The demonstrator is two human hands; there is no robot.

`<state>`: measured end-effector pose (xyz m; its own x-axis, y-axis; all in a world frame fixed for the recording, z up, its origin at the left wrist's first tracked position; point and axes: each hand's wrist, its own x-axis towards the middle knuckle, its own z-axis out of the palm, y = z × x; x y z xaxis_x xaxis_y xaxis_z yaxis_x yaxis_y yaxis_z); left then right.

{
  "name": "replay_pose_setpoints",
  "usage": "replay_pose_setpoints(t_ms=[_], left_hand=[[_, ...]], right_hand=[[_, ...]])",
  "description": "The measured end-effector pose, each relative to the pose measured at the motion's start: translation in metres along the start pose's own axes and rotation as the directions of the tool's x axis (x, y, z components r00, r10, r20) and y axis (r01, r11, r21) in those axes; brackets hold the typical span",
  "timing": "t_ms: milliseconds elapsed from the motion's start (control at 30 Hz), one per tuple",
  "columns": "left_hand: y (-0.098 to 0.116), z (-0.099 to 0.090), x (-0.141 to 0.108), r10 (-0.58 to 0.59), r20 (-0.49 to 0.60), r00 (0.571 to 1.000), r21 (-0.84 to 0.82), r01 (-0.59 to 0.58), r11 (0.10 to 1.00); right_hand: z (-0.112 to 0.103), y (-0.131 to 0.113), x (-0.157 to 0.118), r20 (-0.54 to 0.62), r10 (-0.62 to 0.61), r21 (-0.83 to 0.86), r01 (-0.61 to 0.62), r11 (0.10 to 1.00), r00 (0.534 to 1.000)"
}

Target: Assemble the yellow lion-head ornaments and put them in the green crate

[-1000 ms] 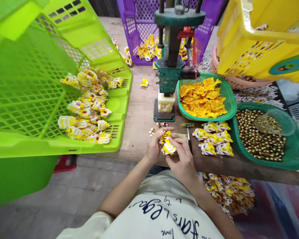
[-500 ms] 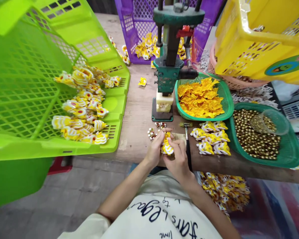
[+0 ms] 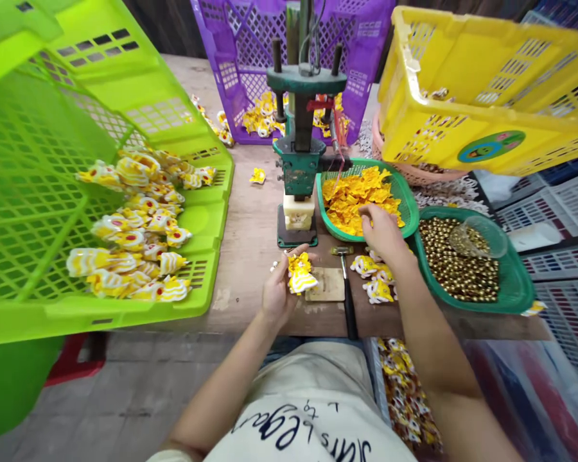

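Observation:
My left hand (image 3: 278,290) is closed on a yellow-and-white striped plastic piece (image 3: 302,274), beside a small wooden block (image 3: 328,286). My right hand (image 3: 381,232) is over the near side of a green basket (image 3: 411,204) of yellow-orange pieces (image 3: 354,197). Its fingers touch or hover at the pieces, and whether they grip one I cannot make out. Below that forearm lie white-and-yellow animal-shaped pieces (image 3: 378,290), partly hidden. A hammer (image 3: 347,282) with a black handle lies between my hands.
A green press (image 3: 298,160) stands mid-table. Green crate (image 3: 192,301) with striped pieces at left, purple crate (image 3: 221,77) behind, yellow crate (image 3: 534,138) at back right. A green basket (image 3: 520,289) of gold beads is at right; a loose yellow piece (image 3: 257,175) lies left of the press.
My right hand has let go of the striped piece and moved up and right to the basket of yellow pieces. My left hand still has the piece. The view has shifted.

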<state>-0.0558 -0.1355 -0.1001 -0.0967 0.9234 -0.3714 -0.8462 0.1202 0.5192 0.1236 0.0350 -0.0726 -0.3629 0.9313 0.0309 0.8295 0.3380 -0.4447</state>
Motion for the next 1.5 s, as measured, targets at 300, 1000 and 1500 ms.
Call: replay_pose_setpoints(t_ms=[300, 1000, 1500], left_hand=[[-0.011, 0.008, -0.001, -0.114, -0.135, 0.984, -0.036, 0.110, 0.993], [-0.010, 0.028, -0.011, -0.105, -0.169, 0.980, -0.054, 0.097, 0.994], [-0.015, 0.021, -0.014, -0.142, -0.099, 0.985, 0.053, 0.148, 0.988]], right_hand=[[0.012, 0.031, 0.053, 0.174, 0.072, -0.134, -0.049, 0.990, 0.982], [0.041, -0.040, -0.130, -0.131, -0.066, 0.697, 0.140, 0.703, 0.989], [0.023, -0.007, -0.113, -0.271, 0.034, 0.417, 0.085, 0.905, 0.962]])
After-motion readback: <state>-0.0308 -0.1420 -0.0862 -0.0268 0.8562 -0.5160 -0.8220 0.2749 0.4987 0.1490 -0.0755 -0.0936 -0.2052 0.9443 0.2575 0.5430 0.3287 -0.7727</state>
